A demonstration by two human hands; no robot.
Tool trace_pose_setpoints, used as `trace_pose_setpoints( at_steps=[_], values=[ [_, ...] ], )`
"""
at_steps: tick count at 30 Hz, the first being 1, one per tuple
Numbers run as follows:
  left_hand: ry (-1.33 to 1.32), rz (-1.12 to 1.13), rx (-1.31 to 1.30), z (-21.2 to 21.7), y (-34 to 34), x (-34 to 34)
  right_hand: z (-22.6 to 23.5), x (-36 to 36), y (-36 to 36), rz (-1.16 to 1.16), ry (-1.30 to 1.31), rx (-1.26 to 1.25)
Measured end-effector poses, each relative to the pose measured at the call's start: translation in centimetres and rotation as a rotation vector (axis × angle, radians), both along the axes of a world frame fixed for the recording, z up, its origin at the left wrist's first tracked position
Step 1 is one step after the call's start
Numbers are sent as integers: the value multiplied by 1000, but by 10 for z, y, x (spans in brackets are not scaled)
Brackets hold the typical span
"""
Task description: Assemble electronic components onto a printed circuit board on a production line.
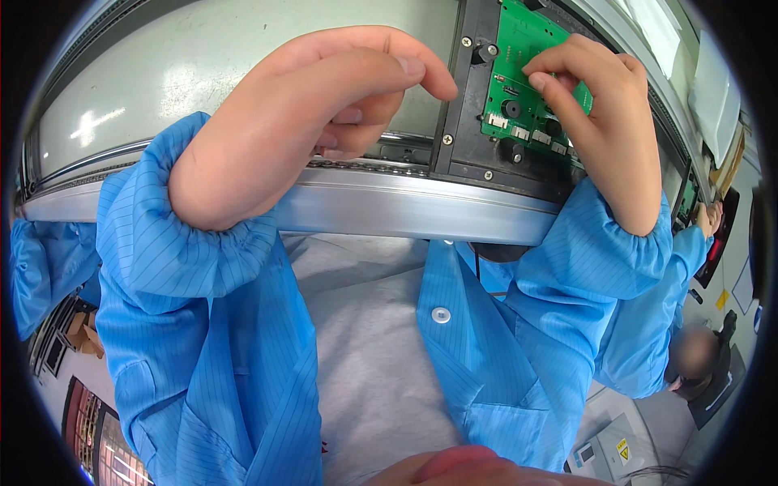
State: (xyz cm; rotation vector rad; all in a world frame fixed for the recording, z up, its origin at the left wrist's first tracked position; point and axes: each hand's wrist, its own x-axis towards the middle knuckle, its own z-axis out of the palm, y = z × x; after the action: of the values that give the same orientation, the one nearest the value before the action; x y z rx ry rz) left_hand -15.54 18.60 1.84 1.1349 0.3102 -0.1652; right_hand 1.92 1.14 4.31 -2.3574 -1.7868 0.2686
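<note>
Pinched narrow, the right hand [606, 91] is over the green board [523, 44], any load unclear. The left hand [324, 93] curls, contents hidden. The black frame [464, 121] likely steadies the board.

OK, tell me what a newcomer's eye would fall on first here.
Probably the bright green circuit board in its black frame at upper right, with the bare right hand over it. Next, the bare left hand curled at upper centre, and the pinstriped blue sleeves below.
</note>
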Motion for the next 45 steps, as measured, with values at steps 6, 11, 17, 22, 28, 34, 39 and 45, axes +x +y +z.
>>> trace_pose_setpoints(
  at_steps=[6, 11, 17, 22, 28, 34, 39, 45],
  values=[
    [-15, 35, -10, -3, 10, 18, 1, 12, -1, -170, 70, 57],
    [-61, 142, 72, -9, 24, 48, 4, -9, 3, -232, 42, 256],
    [-56, 307, 86, -22, 32, 91, -36, -31, 3, -306, -287, 188],
    [-19, 338, 79, -40, 40, 113, -44, -2, -39, -493, -221, 31],
    [-57, 296, 52, -43, 42, 125, -31, 52, -126, -895, -221, -305],
    [-22, 267, 79, -59, 38, 136, -33, 105, -205, -1219, -137, -372],
    [-23, 292, 75, -64, 39, 135, -24, 93, -205, -1279, -199, -392],
    [-52, 233, 45, -58, 42, 128, 106, -46, -105, 192, 945, 680]
  ],
)
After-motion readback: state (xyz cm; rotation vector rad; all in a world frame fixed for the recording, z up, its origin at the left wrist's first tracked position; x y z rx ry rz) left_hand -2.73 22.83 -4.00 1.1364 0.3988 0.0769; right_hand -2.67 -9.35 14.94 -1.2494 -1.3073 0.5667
